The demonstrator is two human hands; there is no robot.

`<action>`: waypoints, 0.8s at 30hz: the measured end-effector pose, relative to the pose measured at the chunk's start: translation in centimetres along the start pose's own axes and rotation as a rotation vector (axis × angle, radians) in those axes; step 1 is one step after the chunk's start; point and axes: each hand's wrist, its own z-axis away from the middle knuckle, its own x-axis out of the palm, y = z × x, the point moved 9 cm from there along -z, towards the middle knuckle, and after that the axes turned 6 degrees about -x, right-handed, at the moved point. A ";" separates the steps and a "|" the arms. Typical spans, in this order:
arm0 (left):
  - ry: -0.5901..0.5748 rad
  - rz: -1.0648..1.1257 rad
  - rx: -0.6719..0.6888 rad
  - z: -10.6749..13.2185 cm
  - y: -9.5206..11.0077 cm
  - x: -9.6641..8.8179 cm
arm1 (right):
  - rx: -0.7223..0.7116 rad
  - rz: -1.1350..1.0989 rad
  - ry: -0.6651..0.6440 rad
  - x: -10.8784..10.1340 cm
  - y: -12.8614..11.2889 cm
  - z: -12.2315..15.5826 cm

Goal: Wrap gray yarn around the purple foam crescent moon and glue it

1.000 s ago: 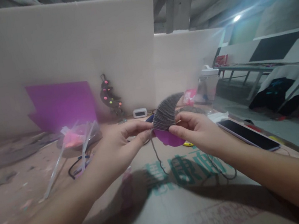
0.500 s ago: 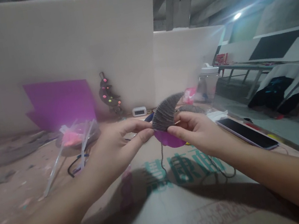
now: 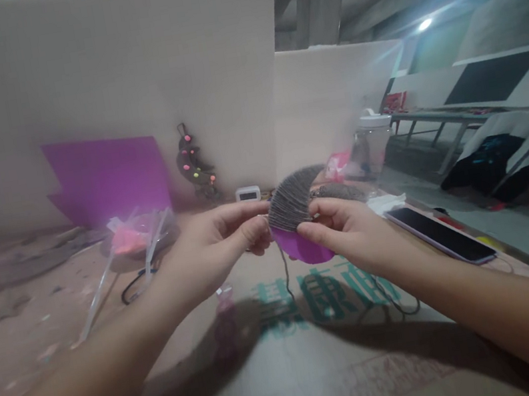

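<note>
A purple card crescent [image 3: 307, 245], its upper part wound with grey yarn [image 3: 290, 200], is held up between both hands over the table. My right hand [image 3: 345, 225] pinches it from the right, thumb in front at the line where yarn meets bare card. At its left edge are the closed thumb and fingers of my left hand [image 3: 231, 241]; whether a strand lies between those fingertips is hidden. A grey yarn strand [image 3: 286, 272] hangs below the crescent. Another length of yarn lies looped on the surface under my right wrist.
Against the white board stand a purple sheet [image 3: 109, 177] and a dark crescent ornament [image 3: 195, 162] with coloured pompoms. A small digital clock [image 3: 247, 194], a clear bottle [image 3: 373, 146] and a phone [image 3: 437, 233] surround my hands. Left lies a plastic bag [image 3: 132, 240] with pink contents.
My left thumb has drawn back slightly from the crescent's front, and its lower fingers now show curled beneath. More purple card is visible. The view has shifted a little.
</note>
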 end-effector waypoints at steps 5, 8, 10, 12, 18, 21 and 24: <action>0.031 -0.104 0.044 0.3 0.4 0.2 | 0.022 -0.036 -0.032 0.7 0.0 0.2; 0.063 -0.114 0.044 0.5 0.4 0.3 | -0.001 -0.030 -0.033 0.7 -0.1 0.1; 0.085 -0.097 0.027 0.4 0.3 0.1 | -0.039 -0.040 0.016 -0.1 0.0 -0.2; 0.127 -0.069 0.008 0.3 0.2 -0.5 | -0.055 -0.143 0.107 -1.3 0.5 -0.7; 0.365 -0.057 0.011 0.7 0.6 -3.4 | 0.102 -0.483 0.069 1.0 4.3 -1.1; 0.405 -0.078 0.024 0.9 0.7 -3.7 | 0.202 -0.428 -0.256 5.8 4.1 1.1; 0.421 -0.122 0.028 0.9 0.9 -3.8 | 0.230 -0.127 -0.480 7.5 2.3 3.4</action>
